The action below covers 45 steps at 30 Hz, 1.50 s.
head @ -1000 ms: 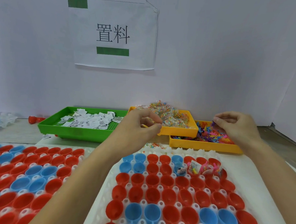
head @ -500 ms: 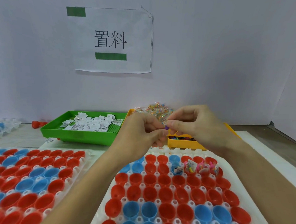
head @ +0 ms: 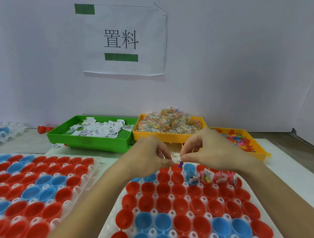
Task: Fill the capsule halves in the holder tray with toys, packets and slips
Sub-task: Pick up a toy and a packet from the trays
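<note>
The white holder tray [head: 110, 219] in front of me carries rows of red and blue capsule halves. In its far row, several halves at the right hold packets and toys, among them a blue half [head: 191, 178] and a red half [head: 207, 177]. My right hand [head: 213, 150] pinches a small purple toy [head: 180, 164] just above an empty red half in that row. My left hand [head: 149, 156] is close beside it, fingers curled, pinching a small clear packet [head: 173, 154].
Behind the holder tray stand a green bin [head: 88, 142] of white slips, a yellow bin [head: 151, 137] heaped with clear packets and a yellow bin [head: 259, 152] of coloured toys. A second holder tray [head: 92, 167] of empty halves lies to the left, a third [head: 13, 133] farther back.
Both hands came back from the bins and met, then dropped to the holder tray's far row. The right hand brought the purple toy, the left a packet.
</note>
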### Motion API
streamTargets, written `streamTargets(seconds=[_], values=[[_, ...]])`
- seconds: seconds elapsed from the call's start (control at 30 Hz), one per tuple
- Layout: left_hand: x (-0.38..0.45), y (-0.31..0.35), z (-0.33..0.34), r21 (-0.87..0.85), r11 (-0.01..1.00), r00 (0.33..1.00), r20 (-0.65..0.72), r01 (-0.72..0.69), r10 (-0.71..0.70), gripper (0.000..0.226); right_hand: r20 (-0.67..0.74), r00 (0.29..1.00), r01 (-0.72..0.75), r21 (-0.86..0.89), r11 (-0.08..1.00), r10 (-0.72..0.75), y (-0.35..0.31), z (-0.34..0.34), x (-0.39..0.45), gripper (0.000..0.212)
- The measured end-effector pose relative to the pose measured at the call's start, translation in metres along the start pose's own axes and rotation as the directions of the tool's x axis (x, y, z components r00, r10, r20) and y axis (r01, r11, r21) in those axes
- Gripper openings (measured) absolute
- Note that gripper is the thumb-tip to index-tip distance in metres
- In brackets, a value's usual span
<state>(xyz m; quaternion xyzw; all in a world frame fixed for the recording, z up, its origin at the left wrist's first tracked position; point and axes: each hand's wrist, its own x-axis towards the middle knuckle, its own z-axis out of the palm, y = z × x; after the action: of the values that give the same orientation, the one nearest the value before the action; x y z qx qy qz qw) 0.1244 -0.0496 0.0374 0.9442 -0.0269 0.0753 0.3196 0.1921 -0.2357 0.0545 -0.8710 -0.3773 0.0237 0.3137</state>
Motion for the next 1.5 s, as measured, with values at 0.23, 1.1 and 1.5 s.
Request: streamTargets(seconds=[0.23, 1.1, 1.5], values=[[0.0, -0.002, 0.014, 0.042, 0.999, 1.0, -0.018, 0.017, -0.016, 0.013, 0.072, 0.997, -0.017, -0.042, 0.999, 0.02, 0.003, 0.006, 0.001, 0.007], [0.002, -0.005, 0.003, -0.032, 0.999, 1.0, 0.008, -0.008, 0.008, 0.005, 0.087, 0.993, -0.069, -0.154, 0.986, 0.083, 0.007, 0.018, 0.006, 0.006], [0.003, -0.009, -0.023, -0.099, 0.995, 0.987, -0.154, 0.021, -0.036, 0.008, -0.159, 0.962, -0.25, -0.204, 0.946, 0.22, 0.033, -0.033, 0.075, 0.022]])
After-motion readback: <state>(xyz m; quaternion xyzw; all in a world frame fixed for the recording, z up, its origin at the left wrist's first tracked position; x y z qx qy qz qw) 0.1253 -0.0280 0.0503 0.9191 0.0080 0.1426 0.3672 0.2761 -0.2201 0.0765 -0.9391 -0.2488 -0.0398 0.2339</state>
